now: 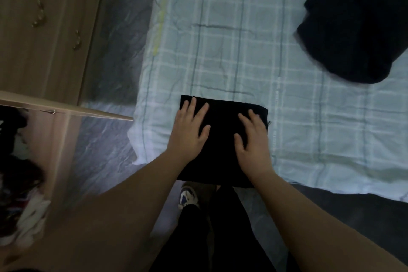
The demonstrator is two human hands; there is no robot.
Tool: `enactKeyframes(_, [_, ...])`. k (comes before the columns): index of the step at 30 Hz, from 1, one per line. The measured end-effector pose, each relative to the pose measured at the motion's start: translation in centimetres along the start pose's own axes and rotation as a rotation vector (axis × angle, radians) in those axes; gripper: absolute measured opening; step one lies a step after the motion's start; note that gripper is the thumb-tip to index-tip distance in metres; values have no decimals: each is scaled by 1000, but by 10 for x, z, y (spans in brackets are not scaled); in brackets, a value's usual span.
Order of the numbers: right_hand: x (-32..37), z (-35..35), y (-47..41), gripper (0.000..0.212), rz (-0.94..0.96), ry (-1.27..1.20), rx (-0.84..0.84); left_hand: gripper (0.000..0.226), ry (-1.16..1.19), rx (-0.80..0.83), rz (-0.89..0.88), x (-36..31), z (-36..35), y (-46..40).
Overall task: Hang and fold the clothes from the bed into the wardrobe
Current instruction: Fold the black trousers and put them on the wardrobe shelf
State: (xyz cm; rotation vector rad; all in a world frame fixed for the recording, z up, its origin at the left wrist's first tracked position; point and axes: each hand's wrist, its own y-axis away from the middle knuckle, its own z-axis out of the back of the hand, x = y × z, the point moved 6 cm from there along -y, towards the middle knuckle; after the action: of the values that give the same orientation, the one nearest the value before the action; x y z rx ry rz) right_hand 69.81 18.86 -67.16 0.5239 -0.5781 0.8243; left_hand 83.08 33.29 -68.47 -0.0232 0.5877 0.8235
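my fingers lie straight and spread apart, pressing flat on the folded black garment (pixel 223 139). my left hand (pixel 189 126) covers its left half, fingertips reaching almost to the far edge; my right hand (pixel 254 137) lies on its right half, fingers fanned toward the far right corner. neither hand curls round the cloth. the garment is a neat dark rectangle at the near edge of the bed (pixel 220 51), on the pale checked sheet. a heap of dark clothing (pixel 353 28) sits at the far right of the bed, well apart. to the left, the open wardrobe door (pixel 66 108) juts toward the bed, with clothes (pixel 19 172) dimly seen below it. closed wooden doors (pixel 44 28) stand at far left. my shoe (pixel 187 194) shows near, below the garment.
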Motion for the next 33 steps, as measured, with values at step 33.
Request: enactKeyframes(33, [139, 121, -5, 47, -376, -851, 342, 45, 1483, 28, 701, -28, 186, 96])
